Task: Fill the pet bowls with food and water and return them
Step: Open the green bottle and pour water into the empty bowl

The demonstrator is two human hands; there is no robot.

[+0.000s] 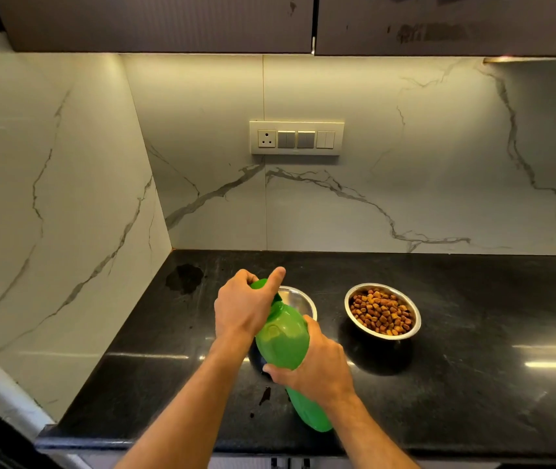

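Observation:
A green plastic bottle is held tilted over the black counter, its top pointing away from me. My right hand grips the bottle's body. My left hand is curled round the green cap at its top, thumb sticking up. Just behind the bottle stands a steel bowl, mostly hidden; what it holds I cannot tell. To the right stands a second steel bowl filled with brown kibble.
A wet patch lies in the counter's back left corner and small dark drops lie near the front. Marble walls close the back and left. A switch panel is on the back wall. Cabinets hang overhead.

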